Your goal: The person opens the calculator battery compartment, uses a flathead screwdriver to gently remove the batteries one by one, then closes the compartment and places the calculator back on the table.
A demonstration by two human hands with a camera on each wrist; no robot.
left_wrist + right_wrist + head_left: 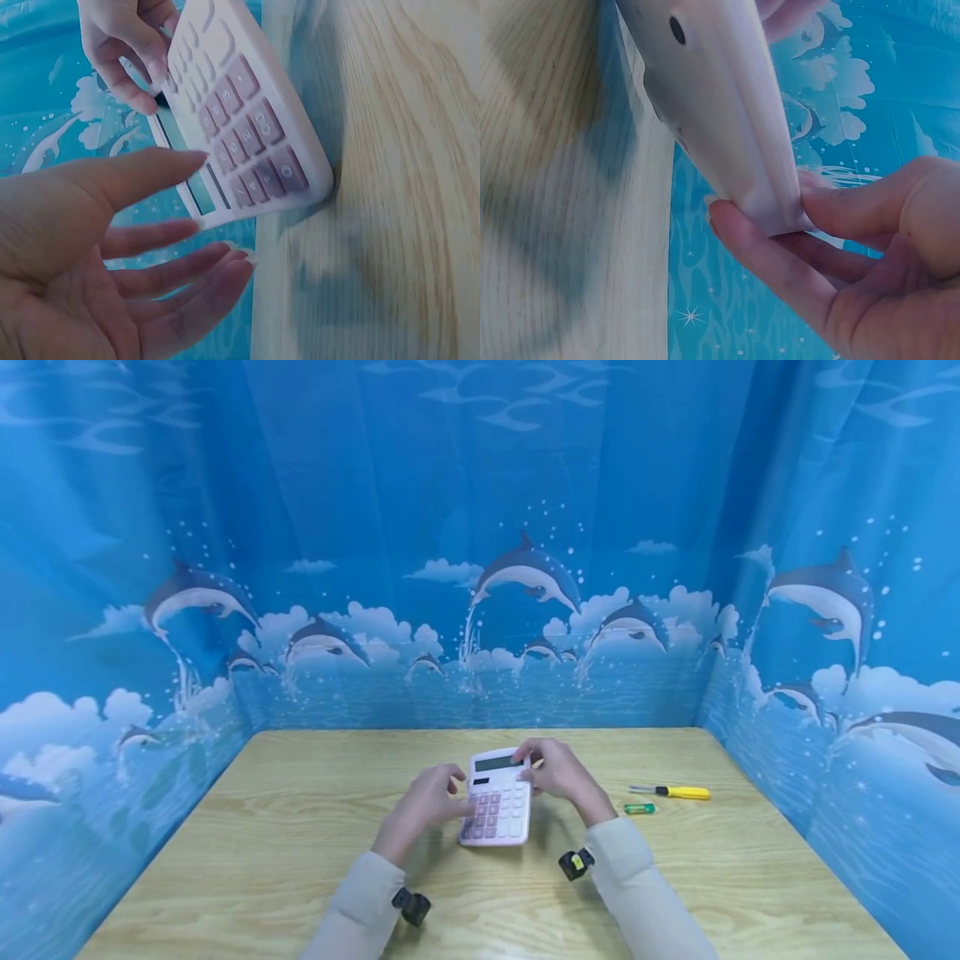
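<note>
A pale pink and white calculator (512,814) is tilted up, its display end raised off the table and its keys facing me. At its upper right corner my right hand (558,772) pinches it between thumb and fingers. The right wrist view shows the calculator's back (712,97) with a small dark oval on it and the right fingers (776,262) at the corner. My left hand (423,803) is beside the left edge, fingers loosely extended. In the left wrist view its thumb (154,174) overlaps the display; whether it touches cannot be told.
To the right on the wooden table (300,860) lie a yellow-handled screwdriver (686,792) and a small green battery (640,808). A blue dolphin-print curtain (420,510) stands along the back and both sides.
</note>
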